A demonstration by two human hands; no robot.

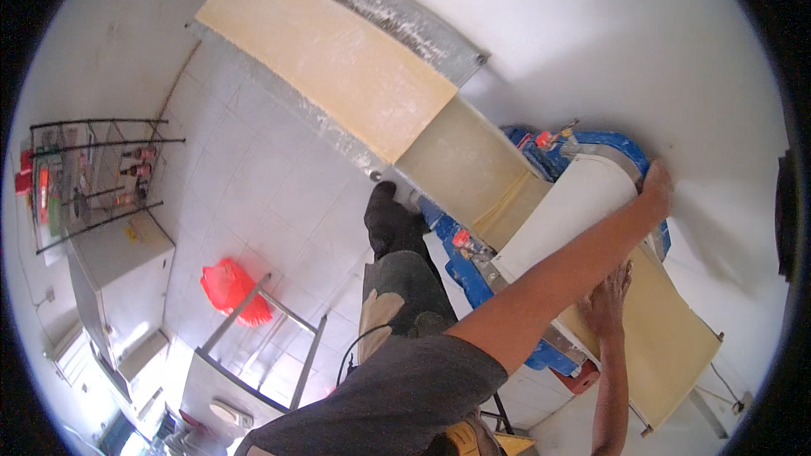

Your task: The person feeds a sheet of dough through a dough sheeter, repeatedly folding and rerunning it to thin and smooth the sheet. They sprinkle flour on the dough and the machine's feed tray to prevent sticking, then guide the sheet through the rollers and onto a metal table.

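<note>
Blue-bodied roller machine with beige belt tables (625, 148) stands against the white wall, to my front right, its curved white cover (570, 207) spanning the middle.

Left hand (657, 190): at the far end of the cover, my forearm crossing over it. Fingers mostly hidden – cannot tell whether they clamp the edge or only rest there.

Right hand (606, 300): fingers stretched out, laid by the inner end of the right-hand beige belt (667, 355), beneath my left forearm. Nothing visibly pinched in it.

Left side: long pale-yellow floury sheet (325, 59) on the outer table – dough or belt, cannot tell. Near the cover, a creased yellowish strip (507, 207).

Progress, my judgement: cover in place, both tables out, hands set at the machine; looks mid-job. What remains under the cover is hidden, so the amount left stays unknown.
</note>
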